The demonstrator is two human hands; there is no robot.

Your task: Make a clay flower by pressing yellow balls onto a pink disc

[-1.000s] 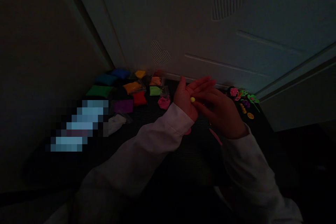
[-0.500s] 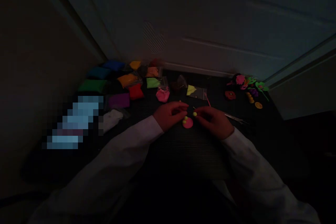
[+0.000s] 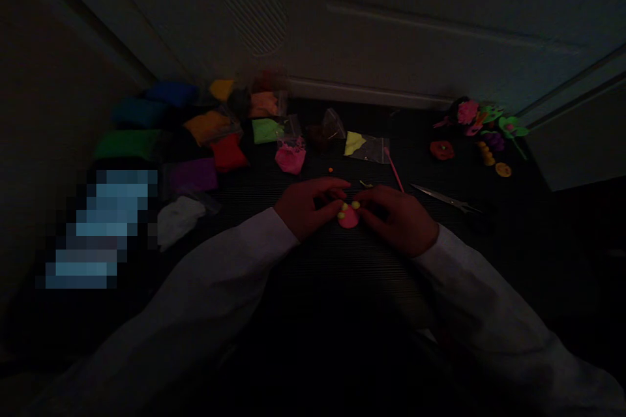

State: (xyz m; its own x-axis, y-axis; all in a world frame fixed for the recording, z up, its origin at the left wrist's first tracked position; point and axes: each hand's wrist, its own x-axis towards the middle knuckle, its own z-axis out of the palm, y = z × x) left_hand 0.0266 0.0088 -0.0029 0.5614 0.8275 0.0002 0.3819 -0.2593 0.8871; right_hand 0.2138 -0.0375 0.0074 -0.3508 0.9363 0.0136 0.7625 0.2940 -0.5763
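Note:
The scene is very dim. A small pink clay disc (image 3: 349,219) lies on the dark ribbed mat (image 3: 342,273) with little yellow balls (image 3: 348,208) on its top edge. My left hand (image 3: 308,205) rests on the mat at the disc's left, fingers curled against it. My right hand (image 3: 398,216) is at the disc's right, fingertips pinched on a yellow ball at the disc. Both arms wear white sleeves.
Several coloured clay bags (image 3: 210,137) lie at the back left, with a pink bag (image 3: 290,158) and a yellow bag (image 3: 364,145) nearer. Scissors (image 3: 447,198) and a pink stick tool (image 3: 395,171) lie to the right. Finished clay flowers (image 3: 482,130) sit far right. A white panelled door (image 3: 391,26) stands behind.
My hands came down from in front of the door to the mat. The yellow ball held at my left palm is now pressed at the pink disc; the camera tilted down.

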